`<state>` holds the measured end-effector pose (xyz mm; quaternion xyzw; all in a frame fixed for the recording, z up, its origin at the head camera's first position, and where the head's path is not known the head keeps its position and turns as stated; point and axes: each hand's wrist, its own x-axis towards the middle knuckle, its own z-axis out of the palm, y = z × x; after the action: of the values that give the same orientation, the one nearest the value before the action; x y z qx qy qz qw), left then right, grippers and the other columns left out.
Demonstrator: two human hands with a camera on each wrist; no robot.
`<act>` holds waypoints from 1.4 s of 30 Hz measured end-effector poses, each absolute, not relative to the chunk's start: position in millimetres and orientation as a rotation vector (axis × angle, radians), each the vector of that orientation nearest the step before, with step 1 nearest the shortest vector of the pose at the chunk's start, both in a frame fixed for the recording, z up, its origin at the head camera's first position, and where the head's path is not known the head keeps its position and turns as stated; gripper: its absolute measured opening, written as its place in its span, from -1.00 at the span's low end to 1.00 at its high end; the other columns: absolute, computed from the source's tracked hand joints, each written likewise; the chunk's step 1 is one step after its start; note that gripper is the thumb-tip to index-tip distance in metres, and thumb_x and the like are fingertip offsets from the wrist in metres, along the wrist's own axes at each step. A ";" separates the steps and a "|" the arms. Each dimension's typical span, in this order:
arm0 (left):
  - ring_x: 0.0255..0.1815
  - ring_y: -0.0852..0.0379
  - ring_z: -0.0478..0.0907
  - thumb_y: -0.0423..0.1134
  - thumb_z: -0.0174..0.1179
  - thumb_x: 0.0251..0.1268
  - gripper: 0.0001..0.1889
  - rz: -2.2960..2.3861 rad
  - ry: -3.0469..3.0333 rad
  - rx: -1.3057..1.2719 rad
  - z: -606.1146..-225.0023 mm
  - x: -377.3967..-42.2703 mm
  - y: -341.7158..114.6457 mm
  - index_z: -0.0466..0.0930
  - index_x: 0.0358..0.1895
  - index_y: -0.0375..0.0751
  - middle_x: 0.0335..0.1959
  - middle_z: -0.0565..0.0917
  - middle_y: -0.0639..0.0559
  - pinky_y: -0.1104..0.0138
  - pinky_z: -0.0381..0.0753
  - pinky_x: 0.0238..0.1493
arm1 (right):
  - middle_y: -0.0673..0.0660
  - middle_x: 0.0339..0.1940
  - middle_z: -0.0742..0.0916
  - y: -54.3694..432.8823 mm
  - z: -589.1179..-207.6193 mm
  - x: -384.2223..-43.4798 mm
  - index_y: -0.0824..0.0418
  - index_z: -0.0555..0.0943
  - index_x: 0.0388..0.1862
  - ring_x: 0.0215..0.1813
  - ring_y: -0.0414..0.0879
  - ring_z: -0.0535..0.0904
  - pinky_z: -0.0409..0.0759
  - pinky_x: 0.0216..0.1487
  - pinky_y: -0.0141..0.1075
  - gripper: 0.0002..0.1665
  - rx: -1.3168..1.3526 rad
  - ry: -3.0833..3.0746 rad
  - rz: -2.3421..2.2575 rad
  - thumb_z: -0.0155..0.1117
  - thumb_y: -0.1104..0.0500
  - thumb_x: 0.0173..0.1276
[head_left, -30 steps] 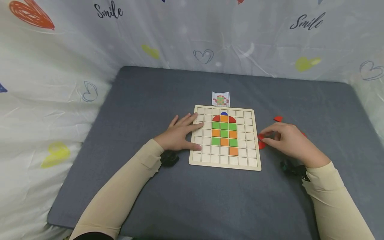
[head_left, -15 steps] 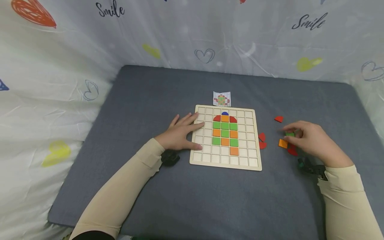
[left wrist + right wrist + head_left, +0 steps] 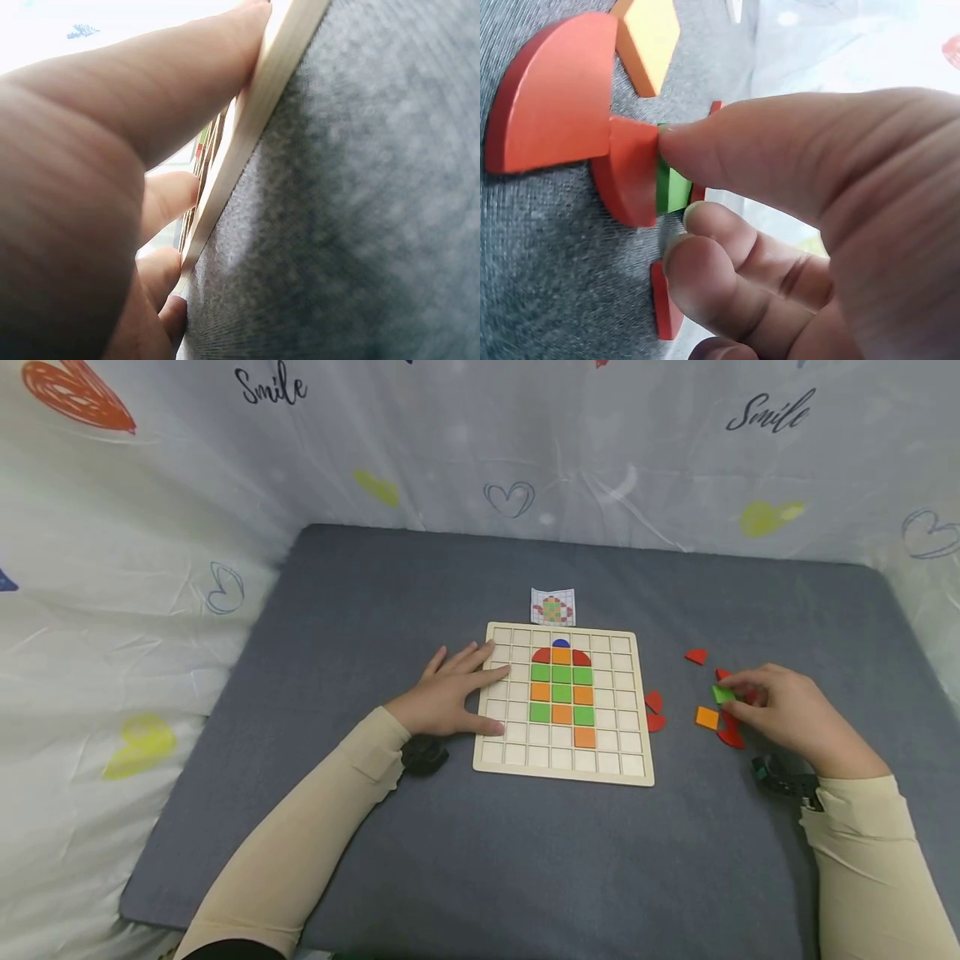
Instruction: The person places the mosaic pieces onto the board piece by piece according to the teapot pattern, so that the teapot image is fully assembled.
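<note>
The wooden grid board [image 3: 517, 758] lies on the grey table, with green, orange, red and blue tiles in its middle squares. My left hand [image 3: 447, 695] rests spread on its left side, the fingertips and thumb over the rim; the left wrist view shows the thumb along the board's edge [image 3: 259, 112]. Right of the board, my right hand [image 3: 783, 714] pinches a green square tile [image 3: 722, 694] between thumb and fingers. In the right wrist view the thumb covers part of that green tile [image 3: 671, 187], and red quarter-round tiles [image 3: 562, 90] lie close beside it.
A small pattern card [image 3: 552, 607] lies behind the board. Two red tiles [image 3: 655, 722] lie by its right edge, an orange square tile [image 3: 707, 718] farther right, and another red tile [image 3: 696, 657] behind. A patterned white curtain [image 3: 645, 460] surrounds the table's back and left.
My right hand has moved right, away from the two red tiles by the board, to the loose tiles, where its fingers are now at the green one. My left hand stays put.
</note>
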<state>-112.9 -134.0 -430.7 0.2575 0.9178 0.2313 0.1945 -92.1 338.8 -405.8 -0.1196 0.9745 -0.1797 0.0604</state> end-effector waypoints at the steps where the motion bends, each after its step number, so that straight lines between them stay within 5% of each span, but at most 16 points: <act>1: 0.77 0.06 -0.38 0.38 0.39 0.24 0.01 0.650 2.573 0.723 -430.8 -112.8 -134.0 0.15 0.70 0.21 0.78 -0.21 0.13 -0.05 -0.61 0.65 | 0.16 -0.28 0.65 339.0 -406.4 -93.0 0.43 0.72 0.08 -0.38 -0.10 0.48 0.45 -0.42 -0.22 -0.60 -0.356 2.944 -0.539 0.51 0.21 0.36; 23: 0.78 0.05 -0.37 0.37 0.40 0.24 0.02 0.640 2.581 0.725 -430.6 -113.4 -134.4 0.14 0.70 0.20 0.78 -0.20 0.11 -0.04 -0.61 0.65 | 0.26 -0.22 0.73 315.3 -411.1 -102.5 0.42 0.79 -0.07 -0.34 -0.03 0.57 0.55 -0.38 -0.22 -0.61 -0.361 2.967 -0.574 0.60 0.14 0.29; 35: 0.77 0.07 -0.39 0.38 0.40 0.23 0.03 0.643 2.576 0.717 -431.8 -112.5 -134.0 0.12 0.70 0.22 0.77 -0.24 0.14 -0.04 -0.61 0.65 | 0.10 -0.40 0.71 298.3 -411.0 -108.5 0.39 0.80 -0.15 -0.42 -0.13 0.55 0.54 -0.41 -0.24 -0.64 -0.425 2.957 -0.606 0.61 0.11 0.27; 42: 0.77 0.06 -0.39 0.40 0.37 0.24 0.03 0.644 2.566 0.729 -431.2 -112.7 -135.5 0.11 0.71 0.21 0.77 -0.24 0.15 -0.06 -0.61 0.65 | 0.13 -0.33 0.73 289.5 -405.7 -104.3 0.38 0.79 -0.11 -0.49 -0.15 0.52 0.52 -0.45 -0.29 -0.62 -0.435 2.963 -0.643 0.61 0.11 0.26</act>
<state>-112.7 -135.5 -431.2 0.2605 0.9166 0.2299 0.1976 -104.3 289.5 -405.7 -0.1417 0.9666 -0.2098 0.0392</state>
